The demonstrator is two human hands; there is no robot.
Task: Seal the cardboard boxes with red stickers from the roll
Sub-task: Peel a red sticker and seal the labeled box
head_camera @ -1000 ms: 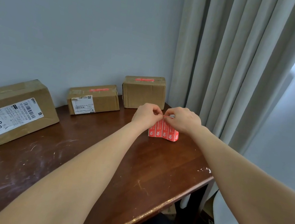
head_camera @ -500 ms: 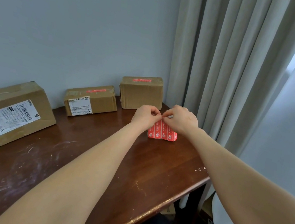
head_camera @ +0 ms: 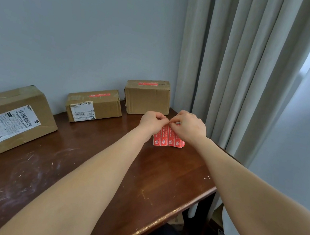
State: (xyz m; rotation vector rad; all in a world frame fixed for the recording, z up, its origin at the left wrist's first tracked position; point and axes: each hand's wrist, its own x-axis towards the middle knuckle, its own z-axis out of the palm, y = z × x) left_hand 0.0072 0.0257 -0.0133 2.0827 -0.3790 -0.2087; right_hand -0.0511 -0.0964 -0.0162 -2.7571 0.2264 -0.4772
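Observation:
A strip of red stickers point(head_camera: 169, 139) hangs from both my hands above the table's far right part. My left hand point(head_camera: 152, 122) pinches its top edge on the left; my right hand point(head_camera: 188, 127) pinches the top edge on the right, fingertips almost meeting. Three cardboard boxes line the wall: a large one point(head_camera: 6, 119) with a white label at the left, a middle one point(head_camera: 94, 105) with a red sticker on top, and a far one point(head_camera: 147, 97) also with a red sticker on top.
The dark wooden table point(head_camera: 58, 173) is scratched, and its front edge runs diagonally at the lower right. Grey curtains point(head_camera: 240, 70) hang just behind my hands. A blue-grey wall stands behind the boxes.
Both hands keep pinching the top of the sticker strip in almost the same place. The view has shifted slightly; the boxes have not moved.

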